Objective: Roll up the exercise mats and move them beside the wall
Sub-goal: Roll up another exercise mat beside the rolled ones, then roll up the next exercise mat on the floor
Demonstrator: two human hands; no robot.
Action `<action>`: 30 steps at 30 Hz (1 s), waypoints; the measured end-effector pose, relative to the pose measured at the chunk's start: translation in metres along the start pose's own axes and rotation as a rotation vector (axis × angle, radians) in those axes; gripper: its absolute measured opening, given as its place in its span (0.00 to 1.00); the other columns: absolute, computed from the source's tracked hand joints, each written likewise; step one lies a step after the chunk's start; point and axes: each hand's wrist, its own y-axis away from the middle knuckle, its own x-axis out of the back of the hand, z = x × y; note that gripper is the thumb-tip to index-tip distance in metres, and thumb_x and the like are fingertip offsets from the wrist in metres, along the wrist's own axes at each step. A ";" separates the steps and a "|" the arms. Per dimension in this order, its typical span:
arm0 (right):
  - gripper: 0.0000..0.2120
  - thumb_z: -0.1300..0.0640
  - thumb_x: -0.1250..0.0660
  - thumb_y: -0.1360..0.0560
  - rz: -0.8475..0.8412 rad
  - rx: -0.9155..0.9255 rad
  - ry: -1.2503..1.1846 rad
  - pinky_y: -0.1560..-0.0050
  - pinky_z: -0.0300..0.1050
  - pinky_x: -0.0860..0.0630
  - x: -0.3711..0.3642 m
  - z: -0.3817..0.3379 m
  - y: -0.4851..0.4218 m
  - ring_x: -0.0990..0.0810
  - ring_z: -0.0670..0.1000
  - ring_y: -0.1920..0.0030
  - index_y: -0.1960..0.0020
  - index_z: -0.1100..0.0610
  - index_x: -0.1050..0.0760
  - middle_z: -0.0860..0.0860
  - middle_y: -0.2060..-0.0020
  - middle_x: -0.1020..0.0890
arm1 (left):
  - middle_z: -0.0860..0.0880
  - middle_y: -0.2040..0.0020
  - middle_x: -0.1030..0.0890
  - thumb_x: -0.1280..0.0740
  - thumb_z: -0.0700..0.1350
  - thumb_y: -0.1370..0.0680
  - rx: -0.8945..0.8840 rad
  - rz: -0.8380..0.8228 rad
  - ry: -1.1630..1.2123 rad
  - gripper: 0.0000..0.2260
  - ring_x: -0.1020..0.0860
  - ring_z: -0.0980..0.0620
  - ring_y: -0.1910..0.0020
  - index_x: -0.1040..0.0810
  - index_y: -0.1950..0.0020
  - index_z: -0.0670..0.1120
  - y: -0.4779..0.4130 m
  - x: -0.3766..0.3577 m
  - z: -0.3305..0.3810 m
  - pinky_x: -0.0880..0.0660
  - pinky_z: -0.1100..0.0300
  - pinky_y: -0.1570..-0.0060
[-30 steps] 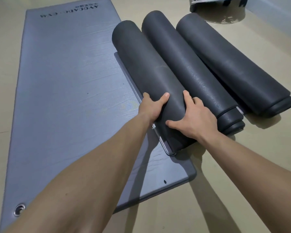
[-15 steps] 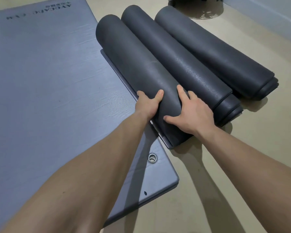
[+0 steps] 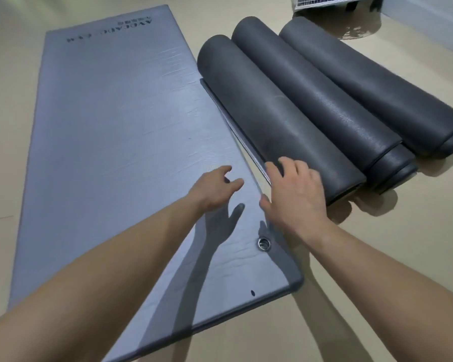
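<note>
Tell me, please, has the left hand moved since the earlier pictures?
Yes. The left hand has let go of the nearest rolled mat and drawn away leftward, now over the flat grey mat.

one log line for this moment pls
rolled mats: three, side by side | flat mat: not yet rolled | left hand: open, over flat mat | right hand: open, over nearest roll near end
</note>
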 end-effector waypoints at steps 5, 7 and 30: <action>0.26 0.42 0.40 0.19 -0.417 0.305 -0.269 0.35 0.53 0.28 -0.013 -0.080 0.037 0.30 0.56 0.30 0.23 0.47 0.33 0.49 0.25 0.31 | 0.51 0.29 0.25 0.34 0.61 0.20 0.043 -0.023 -0.352 0.26 0.25 0.49 0.33 0.30 0.24 0.54 0.114 0.018 -0.113 0.26 0.51 0.38; 0.29 0.38 0.36 0.22 -0.529 0.418 -0.262 0.36 0.53 0.28 -0.023 -0.108 0.063 0.31 0.55 0.31 0.24 0.46 0.32 0.48 0.26 0.31 | 0.50 0.25 0.32 0.31 0.64 0.24 0.031 -0.129 -0.537 0.32 0.31 0.46 0.28 0.34 0.23 0.55 0.165 0.014 -0.158 0.25 0.49 0.37; 0.13 0.46 0.40 0.16 -0.137 0.434 -0.358 0.57 0.52 0.24 0.006 -0.212 0.149 0.16 0.60 0.50 0.40 0.48 0.19 0.50 0.49 0.13 | 0.44 0.56 0.15 0.29 0.37 0.27 -0.213 0.103 -0.713 0.15 0.17 0.40 0.61 0.21 0.40 0.44 0.339 0.089 -0.301 0.22 0.49 0.63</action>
